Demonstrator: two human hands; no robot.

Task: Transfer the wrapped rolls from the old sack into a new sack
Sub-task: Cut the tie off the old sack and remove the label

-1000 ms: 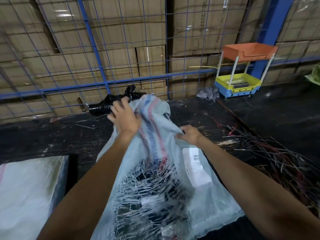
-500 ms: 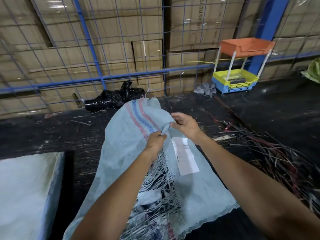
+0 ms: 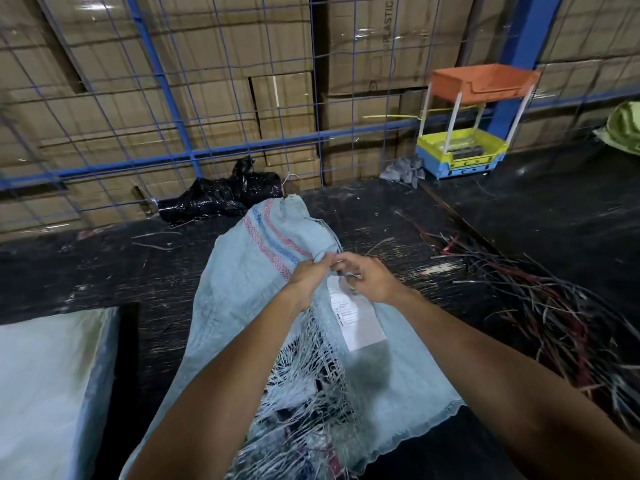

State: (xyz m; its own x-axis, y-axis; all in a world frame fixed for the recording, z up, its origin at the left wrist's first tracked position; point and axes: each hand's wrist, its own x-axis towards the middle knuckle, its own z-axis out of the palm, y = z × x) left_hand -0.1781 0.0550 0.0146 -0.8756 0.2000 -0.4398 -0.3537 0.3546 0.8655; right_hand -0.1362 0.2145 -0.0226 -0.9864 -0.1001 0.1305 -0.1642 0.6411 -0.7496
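The old sack [image 3: 239,306], pale woven fabric with red and blue stripes, lies on the dark table. Its near half is torn into frayed strands, and dark contents show through the gaps. A white paper label [image 3: 360,317] sticks to its right side. My left hand [image 3: 306,278] and my right hand [image 3: 369,278] meet at the sack's middle, both pinching a bunched fold of its fabric just above the label. A second pale sack [image 3: 45,382] lies flat at the lower left. No wrapped roll is clearly visible.
A black plastic bag [image 3: 221,195] lies at the table's far edge by the blue wire fence [image 3: 242,147]. A heap of loose plastic straps [image 3: 540,306] covers the right side. A small orange, yellow and blue tray rack [image 3: 464,133] stands at the back right, with a grey rag beside it.
My left hand came down from the sack's top corner to its middle and met my right hand. The raised sack top has dropped flat onto the table.
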